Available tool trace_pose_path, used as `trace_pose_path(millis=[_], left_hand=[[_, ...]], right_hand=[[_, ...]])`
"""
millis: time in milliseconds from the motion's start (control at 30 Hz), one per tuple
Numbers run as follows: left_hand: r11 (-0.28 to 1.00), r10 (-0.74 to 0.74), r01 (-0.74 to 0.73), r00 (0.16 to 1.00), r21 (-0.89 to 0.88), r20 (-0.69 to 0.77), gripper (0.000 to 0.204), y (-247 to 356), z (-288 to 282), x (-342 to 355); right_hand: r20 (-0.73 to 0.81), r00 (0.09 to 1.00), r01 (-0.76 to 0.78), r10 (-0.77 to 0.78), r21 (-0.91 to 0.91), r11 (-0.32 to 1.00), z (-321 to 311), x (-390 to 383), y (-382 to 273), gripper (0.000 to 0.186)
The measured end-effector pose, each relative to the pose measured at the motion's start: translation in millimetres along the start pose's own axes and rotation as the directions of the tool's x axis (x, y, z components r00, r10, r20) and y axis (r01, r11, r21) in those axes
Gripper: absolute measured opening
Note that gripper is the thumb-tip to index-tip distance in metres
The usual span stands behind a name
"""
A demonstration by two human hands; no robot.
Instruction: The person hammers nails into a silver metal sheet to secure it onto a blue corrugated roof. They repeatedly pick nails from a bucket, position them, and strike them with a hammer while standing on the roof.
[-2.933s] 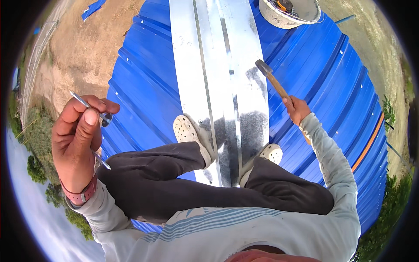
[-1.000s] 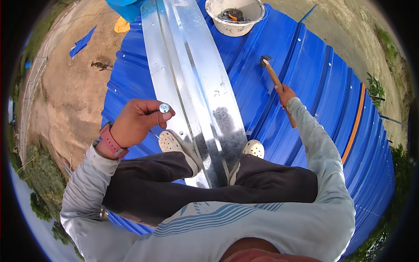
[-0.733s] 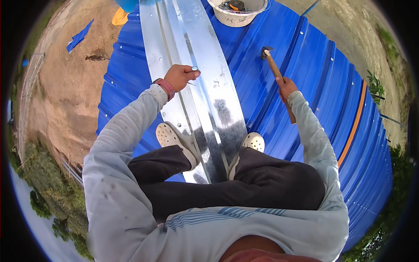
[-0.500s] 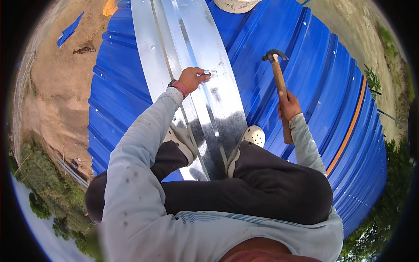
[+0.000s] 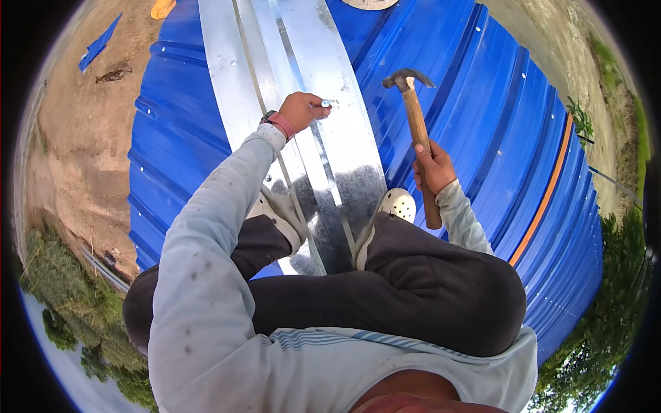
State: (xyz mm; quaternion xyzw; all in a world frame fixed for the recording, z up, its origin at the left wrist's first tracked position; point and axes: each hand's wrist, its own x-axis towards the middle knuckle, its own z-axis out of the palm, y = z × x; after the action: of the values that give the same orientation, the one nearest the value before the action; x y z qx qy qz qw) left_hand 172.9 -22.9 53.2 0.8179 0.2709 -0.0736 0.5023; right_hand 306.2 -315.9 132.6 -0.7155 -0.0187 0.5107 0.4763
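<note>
My left hand (image 5: 301,111) is pinched around a roofing nail (image 5: 326,103), whose round bluish-white head faces up. It holds the nail at the silvery metal ridge sheet (image 5: 358,141); whether the tip touches the metal is hidden. Over the blue ribbed roofing to the right, my right hand (image 5: 435,166) is wrapped round the wooden handle of a claw hammer (image 5: 417,118). The hammer's dark head is raised at the far end, apart from the nail.
My pale clogs (image 5: 398,204) rest on the ridge sheet. Blue roofing (image 5: 182,131) slopes away on both sides, dotted with fasteners. An orange strip (image 5: 544,196) runs along the right slope. A pale round object (image 5: 370,3) stands at the far edge. Bare ground (image 5: 82,144) lies below.
My right hand has brought the hammer leftward, closer to the nail. My left hand keeps its pinch on the nail at nearly the same spot. The whole view has shifted slightly.
</note>
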Motion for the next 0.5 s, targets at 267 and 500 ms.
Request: trace_pose_path(millis=[267,500], left_hand=[[0.919,-0.004,-0.038,0.994,-0.392,-0.108,0.018,22,37,-3],[0.828,-0.049,-0.241,0.869,-0.507,-0.493,0.010,128,138,-22]], right_hand=[[0.161,0.987,-0.011,0.004,0.044,0.999,-4,10,4,0.032],[0.135,0.985,-0.031,-0.109,0.757,0.652,6,20,-2,0.030]])
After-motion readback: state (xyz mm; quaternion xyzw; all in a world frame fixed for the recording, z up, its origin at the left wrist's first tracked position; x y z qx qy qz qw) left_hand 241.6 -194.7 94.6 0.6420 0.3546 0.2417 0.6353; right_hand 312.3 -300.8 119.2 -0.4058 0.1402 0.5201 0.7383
